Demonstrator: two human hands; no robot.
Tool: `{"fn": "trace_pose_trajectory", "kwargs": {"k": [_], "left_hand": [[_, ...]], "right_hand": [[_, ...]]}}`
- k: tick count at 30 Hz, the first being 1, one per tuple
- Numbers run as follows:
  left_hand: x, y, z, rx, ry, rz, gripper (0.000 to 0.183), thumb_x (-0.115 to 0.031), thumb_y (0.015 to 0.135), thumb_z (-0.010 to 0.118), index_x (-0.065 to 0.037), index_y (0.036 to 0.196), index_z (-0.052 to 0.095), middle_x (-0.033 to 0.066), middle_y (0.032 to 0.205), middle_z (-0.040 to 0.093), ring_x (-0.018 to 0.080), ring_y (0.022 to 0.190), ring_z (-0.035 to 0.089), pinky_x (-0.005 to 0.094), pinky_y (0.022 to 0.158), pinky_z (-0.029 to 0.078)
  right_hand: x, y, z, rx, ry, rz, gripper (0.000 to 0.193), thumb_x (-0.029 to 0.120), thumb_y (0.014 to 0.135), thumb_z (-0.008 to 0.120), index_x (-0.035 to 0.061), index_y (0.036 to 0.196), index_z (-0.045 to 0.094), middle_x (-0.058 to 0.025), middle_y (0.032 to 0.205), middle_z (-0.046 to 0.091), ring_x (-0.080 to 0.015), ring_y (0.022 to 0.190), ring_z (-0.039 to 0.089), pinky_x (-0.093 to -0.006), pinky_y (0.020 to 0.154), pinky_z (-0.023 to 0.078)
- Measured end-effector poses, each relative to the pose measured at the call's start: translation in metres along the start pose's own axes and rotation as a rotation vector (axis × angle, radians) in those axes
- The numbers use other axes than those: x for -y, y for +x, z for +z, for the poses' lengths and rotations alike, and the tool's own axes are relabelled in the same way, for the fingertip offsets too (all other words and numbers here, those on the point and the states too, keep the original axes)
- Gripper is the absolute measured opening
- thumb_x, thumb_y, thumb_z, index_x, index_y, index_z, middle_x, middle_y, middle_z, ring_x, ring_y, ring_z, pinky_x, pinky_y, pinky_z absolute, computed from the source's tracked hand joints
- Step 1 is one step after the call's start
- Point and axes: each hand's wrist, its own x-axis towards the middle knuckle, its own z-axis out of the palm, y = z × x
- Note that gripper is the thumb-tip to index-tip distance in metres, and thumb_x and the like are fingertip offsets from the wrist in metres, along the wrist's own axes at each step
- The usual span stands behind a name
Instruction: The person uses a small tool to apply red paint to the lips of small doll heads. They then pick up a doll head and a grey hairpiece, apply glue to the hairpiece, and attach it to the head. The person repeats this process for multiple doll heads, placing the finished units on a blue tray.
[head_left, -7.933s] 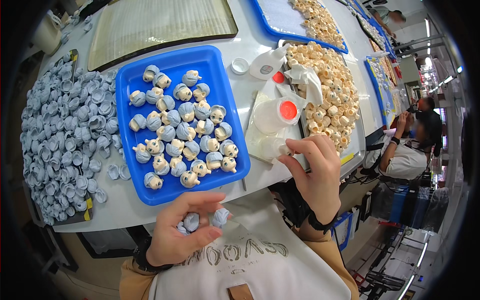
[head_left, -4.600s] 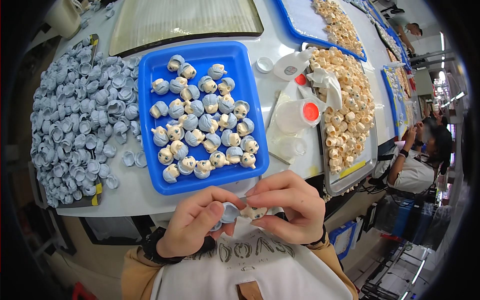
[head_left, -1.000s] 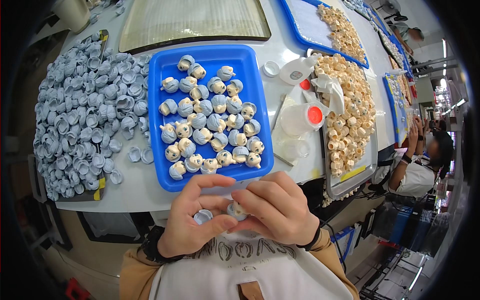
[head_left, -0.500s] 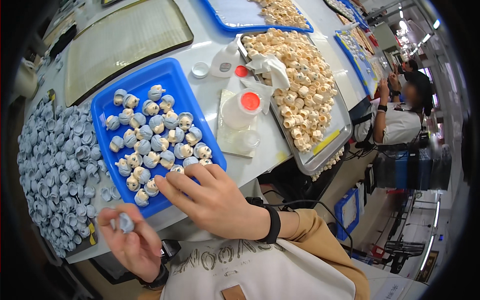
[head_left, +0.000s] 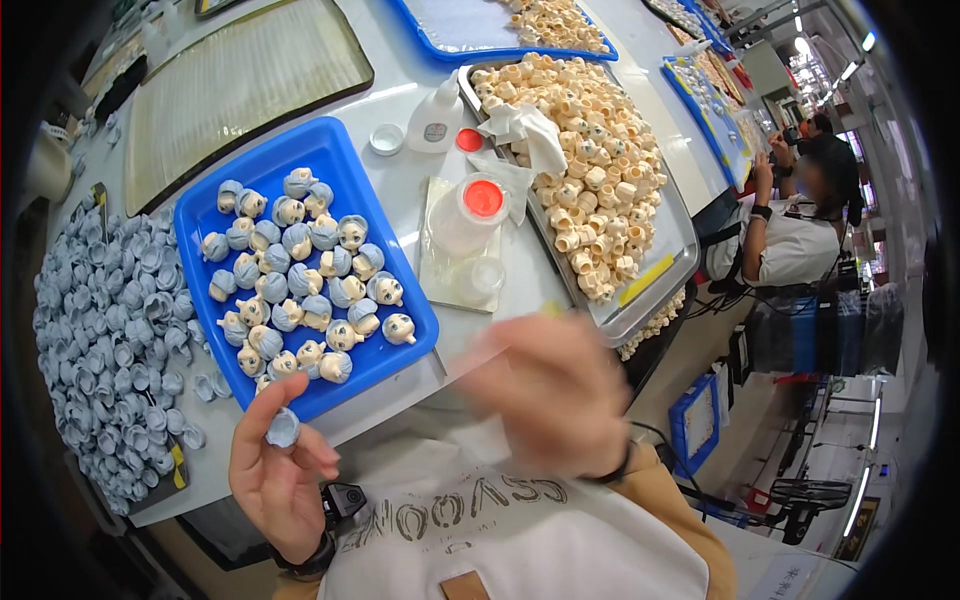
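Note:
In my left hand (head_left: 275,475) is a small blue hair piece (head_left: 283,429), a hollow cap held by the fingers near the front edge of a blue tray (head_left: 392,352). Inside that tray lie several doll heads (head_left: 345,335), cream faces with blue hair pieces on them. My right hand (head_left: 545,395) is smeared by motion to the right of the tray, above the table's near edge; whether it holds anything cannot be made out. A big heap of loose blue hair pieces (head_left: 120,340) lies left of the tray.
Right of the bottle (head_left: 435,118) and red-topped container (head_left: 465,215) stands a metal tray (head_left: 655,300) heaped with cream head parts (head_left: 600,180). A shallow lined tray (head_left: 250,85) lies at the back left. Another person (head_left: 800,235) works at the far right.
My right hand has left the blue tray and swung right, uncovering the heads at its near right corner. My left hand still holds the hair piece, shifted slightly right, its fingers turned upward.

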Motion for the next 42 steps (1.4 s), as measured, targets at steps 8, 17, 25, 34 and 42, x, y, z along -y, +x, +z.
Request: {"fn": "trace_pose_trajectory", "kwargs": {"k": [8,17,25,34,42], "left_hand": [[-0.005,0.004,0.003,0.352,-0.084,-0.229,0.044,-0.002,0.085,0.053,0.008,0.126,0.041,0.026,0.113,0.055,0.0194,0.073,0.063,0.0265,0.062,0.053],[-0.002,0.009,0.004,0.477,-0.041,-0.296,0.036,0.005,0.086,0.048,0.006,0.122,0.047,0.0191,0.121,0.052,0.0221,0.089,0.063,0.0294,0.072,0.053],[0.002,0.008,0.004,0.626,-0.07,-0.33,0.034,0.001,0.087,0.049,0.006,0.12,0.049,0.018,0.122,0.05,0.0209,0.096,0.06,0.0305,0.077,0.053],[0.006,0.011,0.002,0.555,0.263,-0.201,0.025,-0.011,0.087,0.059,0.005,0.106,0.06,0.0153,0.108,0.058,0.0168,0.09,0.061,0.0261,0.07,0.054],[0.005,0.013,-0.001,0.537,0.171,-0.265,0.026,-0.015,0.09,0.058,0.005,0.106,0.06,0.0145,0.106,0.06,0.0159,0.087,0.062,0.0254,0.068,0.053]], "right_hand": [[-0.114,-0.061,-0.081,0.104,-0.235,0.84,0.023,-0.002,0.074,0.063,-0.0004,0.097,0.063,-0.014,0.091,0.067,-0.0242,0.078,0.065,-0.0332,0.069,0.049],[-0.119,-0.071,-0.074,0.11,-0.313,0.759,0.025,0.0,0.073,0.067,-0.0032,0.098,0.061,-0.013,0.087,0.065,-0.0205,0.071,0.063,-0.0298,0.067,0.05],[-0.036,-0.008,-0.041,0.432,1.004,0.172,0.026,0.001,0.07,0.07,-0.0033,0.095,0.067,-0.0161,0.09,0.067,-0.0256,0.078,0.066,-0.0311,0.07,0.053],[0.016,0.014,0.029,0.299,0.47,-0.058,0.045,0.011,0.068,0.074,-0.0024,0.108,0.059,-0.0064,0.078,0.055,-0.019,0.062,0.055,-0.0289,0.051,0.042],[0.016,0.014,0.041,0.117,0.469,-0.204,0.035,0.01,0.063,0.068,-0.0044,0.095,0.063,-0.0117,0.09,0.06,-0.0205,0.065,0.057,-0.0284,0.054,0.044]]}}
